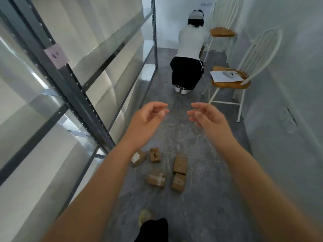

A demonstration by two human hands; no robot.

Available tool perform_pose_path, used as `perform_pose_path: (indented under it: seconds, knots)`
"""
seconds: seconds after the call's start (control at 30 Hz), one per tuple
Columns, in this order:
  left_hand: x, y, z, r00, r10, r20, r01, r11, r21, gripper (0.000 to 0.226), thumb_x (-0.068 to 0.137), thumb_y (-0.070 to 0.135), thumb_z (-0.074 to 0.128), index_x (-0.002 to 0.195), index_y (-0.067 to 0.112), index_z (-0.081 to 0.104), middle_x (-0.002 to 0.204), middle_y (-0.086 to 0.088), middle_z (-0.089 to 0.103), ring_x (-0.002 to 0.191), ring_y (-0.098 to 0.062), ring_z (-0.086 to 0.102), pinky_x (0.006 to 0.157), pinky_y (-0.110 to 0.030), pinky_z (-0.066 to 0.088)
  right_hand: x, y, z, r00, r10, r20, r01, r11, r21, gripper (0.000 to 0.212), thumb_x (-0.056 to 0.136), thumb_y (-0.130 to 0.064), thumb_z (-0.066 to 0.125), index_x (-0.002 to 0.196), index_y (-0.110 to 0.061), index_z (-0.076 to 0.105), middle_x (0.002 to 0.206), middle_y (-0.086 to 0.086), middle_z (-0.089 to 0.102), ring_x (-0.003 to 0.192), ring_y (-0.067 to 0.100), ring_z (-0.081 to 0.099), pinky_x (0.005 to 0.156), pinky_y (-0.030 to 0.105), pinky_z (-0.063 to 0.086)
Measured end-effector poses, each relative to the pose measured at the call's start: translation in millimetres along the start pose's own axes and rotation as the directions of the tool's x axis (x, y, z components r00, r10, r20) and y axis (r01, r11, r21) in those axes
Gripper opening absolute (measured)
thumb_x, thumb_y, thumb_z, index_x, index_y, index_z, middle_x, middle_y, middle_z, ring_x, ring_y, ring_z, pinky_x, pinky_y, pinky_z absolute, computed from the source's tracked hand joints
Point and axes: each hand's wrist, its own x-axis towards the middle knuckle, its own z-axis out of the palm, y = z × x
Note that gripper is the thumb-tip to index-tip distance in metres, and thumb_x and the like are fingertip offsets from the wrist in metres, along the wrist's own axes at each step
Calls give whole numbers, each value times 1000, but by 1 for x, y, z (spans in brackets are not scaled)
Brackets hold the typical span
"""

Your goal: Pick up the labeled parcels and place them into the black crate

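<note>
Several small brown cardboard parcels lie on the grey floor below my arms. One with a white label (138,157) is partly hidden by my left forearm. Beside it lies one with black marks (155,155), and further right an upright one (180,164) touches another (178,182). A taped parcel (156,178) lies in front. My left hand (148,117) and my right hand (205,115) are held out high above the floor, both empty with fingers apart and curled towards each other. No black crate is in view.
A grey metal shelving rack (82,102) with pale panels runs along the left. A person (189,55) crouches ahead, back turned. Two white chairs (232,79) with wooden seats stand at the right wall; the nearer one carries paper and a white device. My foot (145,217) shows below.
</note>
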Motion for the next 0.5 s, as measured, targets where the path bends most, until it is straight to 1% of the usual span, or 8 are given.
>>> perform_pose_path:
  seconds: [0.07, 0.13, 0.2, 0.3, 0.37, 0.43, 0.5]
  knots:
    - [28, -18, -7, 999, -31, -21, 31, 999, 8, 18, 96, 18, 53, 111, 27, 59, 109, 8, 67, 105, -13, 62, 97, -31, 49, 28, 13, 10, 1000, 19, -10, -19, 1000, 2, 25, 96, -6, 45, 116, -17, 54, 95, -6, 65, 84, 10, 61, 71, 12, 46]
    - [53, -38, -12, 996, -74, -41, 74, 997, -8, 20, 96, 16, 53, 114, 23, 58, 110, 5, 67, 105, -16, 62, 97, -32, 49, 54, 26, 20, 997, 67, -32, -67, 998, 1, 27, 96, -7, 45, 118, -21, 51, 97, -6, 64, 84, 9, 61, 73, 17, 45]
    - [78, -61, -17, 993, -117, -31, 116, 993, -24, 21, 96, 15, 53, 116, 20, 58, 110, 2, 67, 105, -18, 63, 97, -33, 49, 81, 41, 31, 995, 99, -26, -99, 995, -3, 27, 96, -9, 46, 117, -25, 49, 99, -5, 64, 84, 9, 61, 74, 20, 44]
    - [115, -107, -20, 980, -194, 31, 195, 980, -33, 23, 96, 13, 52, 118, 17, 57, 111, 0, 66, 105, -20, 62, 97, -34, 49, 120, 73, 49, 988, 151, -14, -151, 988, -35, 28, 96, -11, 49, 116, -30, 49, 100, -5, 63, 86, 8, 60, 73, 15, 47]
    - [140, -144, -15, 971, -231, 58, 234, 971, -42, 23, 96, 11, 51, 117, 18, 55, 108, 1, 66, 104, -19, 62, 94, -30, 49, 144, 107, 60, 980, 195, -26, -196, 980, -34, 30, 95, -8, 49, 112, -33, 48, 97, -5, 62, 84, 11, 60, 71, 13, 48]
    - [158, -183, -5, 962, -267, 58, 270, 961, -61, 24, 96, 7, 50, 118, 15, 53, 103, 1, 65, 98, -14, 62, 87, -22, 49, 162, 150, 71, 965, 263, -8, -264, 964, -28, 32, 95, -6, 48, 113, -32, 47, 97, -2, 61, 85, 16, 59, 73, 18, 48]
    - [171, -235, 11, 940, -337, 46, 340, 937, -84, 24, 96, 4, 49, 118, 12, 52, 99, 0, 65, 92, -7, 62, 83, -18, 49, 178, 211, 83, 933, 361, 16, -360, 932, -51, 32, 95, -8, 48, 118, -30, 45, 102, 2, 61, 89, 18, 60, 75, 22, 48]
